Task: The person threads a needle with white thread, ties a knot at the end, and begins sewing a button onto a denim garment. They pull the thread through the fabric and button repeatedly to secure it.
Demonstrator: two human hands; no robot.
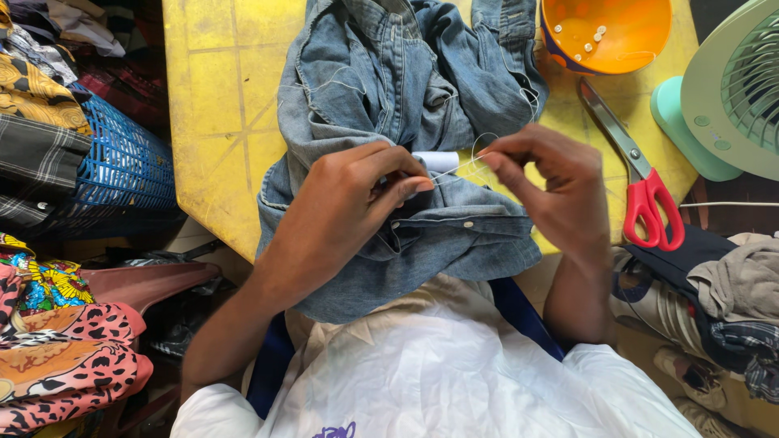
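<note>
Bare yellow table (213, 105) open left of denim garment (398, 122). Right side tight: red-handled scissors (641, 182) just beside right hand (552, 191), orange bowl (604, 32) beyond, green fan (726, 97) at table edge. Blue basket (122, 162) flanking far left.

Support surface: yellow table (213, 97), worn top with scored grid lines, filling the upper middle of the frame. Directly on it: crumpled blue denim garment (389, 89), centre, draping over the near edge; orange plastic bowl (604, 32), upper right, small pale buttons inside; red-handled scissors (637, 174), right, blades pointing toward upper left; mint-green fan (726, 97), far right edge, base apparently on the table corner.
</note>
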